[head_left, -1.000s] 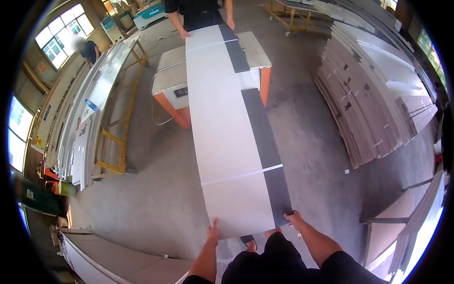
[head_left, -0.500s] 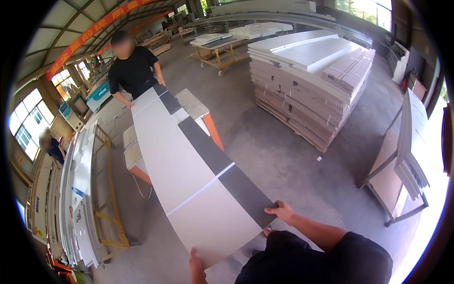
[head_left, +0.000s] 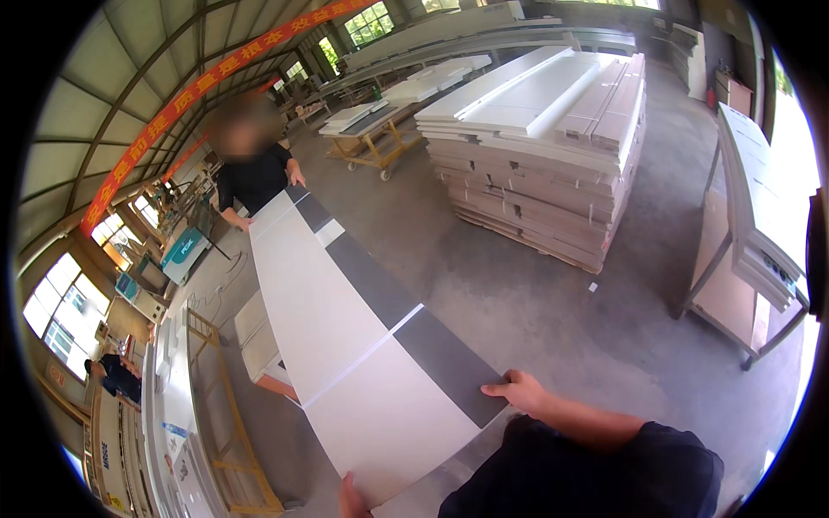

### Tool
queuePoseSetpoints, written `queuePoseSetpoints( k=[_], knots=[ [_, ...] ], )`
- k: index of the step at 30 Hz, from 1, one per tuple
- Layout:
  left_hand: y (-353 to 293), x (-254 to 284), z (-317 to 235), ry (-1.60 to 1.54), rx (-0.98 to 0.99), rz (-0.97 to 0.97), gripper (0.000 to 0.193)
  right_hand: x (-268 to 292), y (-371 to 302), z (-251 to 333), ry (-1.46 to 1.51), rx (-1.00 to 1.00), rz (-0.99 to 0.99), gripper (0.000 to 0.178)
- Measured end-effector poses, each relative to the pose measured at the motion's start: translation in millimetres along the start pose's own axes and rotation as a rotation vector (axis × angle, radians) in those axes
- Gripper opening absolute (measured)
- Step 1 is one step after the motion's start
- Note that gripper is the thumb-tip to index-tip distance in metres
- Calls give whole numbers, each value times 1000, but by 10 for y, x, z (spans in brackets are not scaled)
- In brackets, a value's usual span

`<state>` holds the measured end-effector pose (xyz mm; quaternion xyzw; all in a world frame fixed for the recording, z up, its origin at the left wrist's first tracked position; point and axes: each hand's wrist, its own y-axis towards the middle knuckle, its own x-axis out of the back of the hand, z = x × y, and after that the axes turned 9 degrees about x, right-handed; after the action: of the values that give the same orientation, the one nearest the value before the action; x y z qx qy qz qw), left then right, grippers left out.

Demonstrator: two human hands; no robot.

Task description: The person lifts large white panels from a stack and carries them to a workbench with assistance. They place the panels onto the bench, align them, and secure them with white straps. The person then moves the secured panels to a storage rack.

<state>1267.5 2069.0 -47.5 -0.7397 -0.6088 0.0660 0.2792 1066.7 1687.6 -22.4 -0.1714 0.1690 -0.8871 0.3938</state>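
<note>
A long door panel-like board (head_left: 332, 319), white with a dark grey strip along its right side and thin pale cross lines, stretches away from me. My left hand (head_left: 351, 498) grips its near left corner, fingers hidden beneath. At the near right edge my right hand (head_left: 516, 391) is closed on the grey strip, thumb on top. A co-worker (head_left: 252, 177) in a dark top holds the far end with both hands. Between us the board hangs in the air, partly over a stand (head_left: 261, 343) with a pale top and orange side.
A tall stack of panels (head_left: 531, 164) stands to the right on the floor. Panels lean on a rack (head_left: 704, 259) at far right. A yellow-framed cart (head_left: 386, 147) is behind. On the left is a long table (head_left: 177, 414) with panels; another person (head_left: 118, 380) stands beyond it.
The board and both of us have shifted relative to the stand, which now shows mostly left of the board. My view has turned and tilted up slightly. Both my hands keep their grip.
</note>
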Motion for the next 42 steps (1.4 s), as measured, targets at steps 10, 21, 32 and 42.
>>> queuePoseSetpoints(
  k=[10, 21, 32, 42],
  knots=[
    [656, -1343, -598, 21, 145, 358, 46, 941, 684, 427, -89, -45, -141, 74],
    [1018, -2540, -1443, 25, 124, 540, 49, 1633, 1190, 637, 81, -14, -408, 59],
    [1424, -3655, -2691, -116, 38, 541, 49, 2039, 2067, 1135, 238, 16, -510, 53],
    [2201, -5012, -3519, -40, 73, 653, 51, 3065, 2926, 1724, 285, 131, -549, 52]
  ],
)
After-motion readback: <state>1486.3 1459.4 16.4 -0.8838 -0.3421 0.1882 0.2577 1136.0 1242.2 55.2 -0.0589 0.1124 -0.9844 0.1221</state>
